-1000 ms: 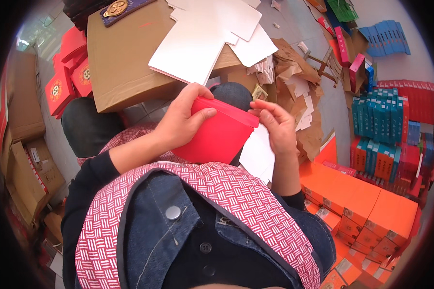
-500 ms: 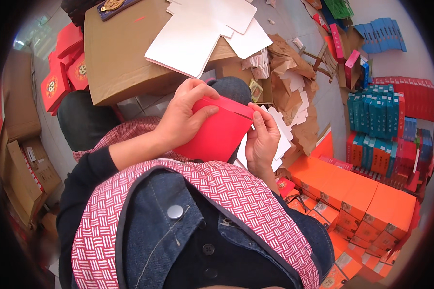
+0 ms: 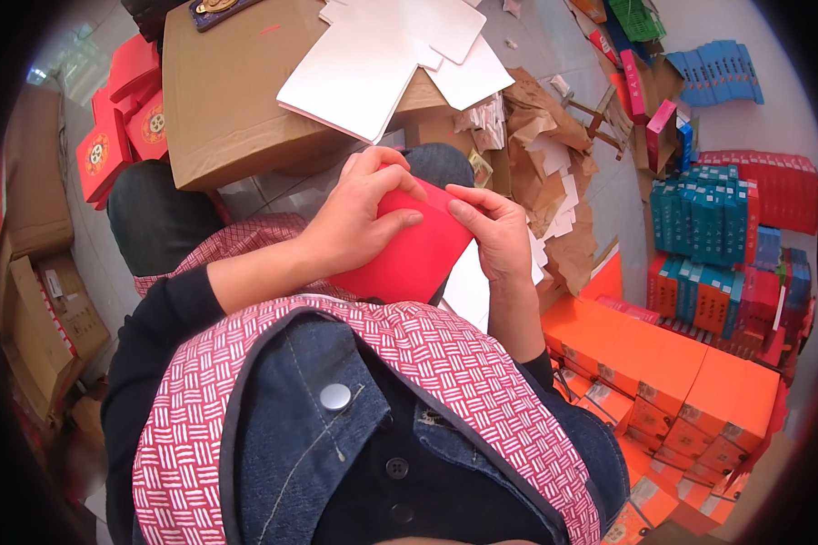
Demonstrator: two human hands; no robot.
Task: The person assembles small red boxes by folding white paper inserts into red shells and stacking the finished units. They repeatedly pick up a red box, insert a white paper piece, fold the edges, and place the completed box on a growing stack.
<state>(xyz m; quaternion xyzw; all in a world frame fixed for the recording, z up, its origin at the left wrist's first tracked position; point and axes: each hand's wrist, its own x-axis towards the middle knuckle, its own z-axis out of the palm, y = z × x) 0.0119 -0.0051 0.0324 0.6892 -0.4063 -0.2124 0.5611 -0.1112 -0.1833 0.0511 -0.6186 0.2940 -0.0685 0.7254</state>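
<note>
Over my lap is a plain red cardboard box, tilted, with its upper edge away from me. My left hand is closed on its upper left part, thumb lying on the near face and fingers bent over the top edge. At the upper right corner, my right hand pinches the edge between thumb and fingers. The box's far side is hidden. Just beyond my hands, white card sheets lie overlapping on a large brown carton.
Red boxes with round gold emblems stand at the far left, above an open carton. Crumpled brown paper lies to the right of the large carton. Orange boxes are stacked at my right, with teal boxes behind.
My right hand has shifted up and left along the top edge of the red box. The dark slit seen along that edge before no longer shows. My left hand has barely moved.
</note>
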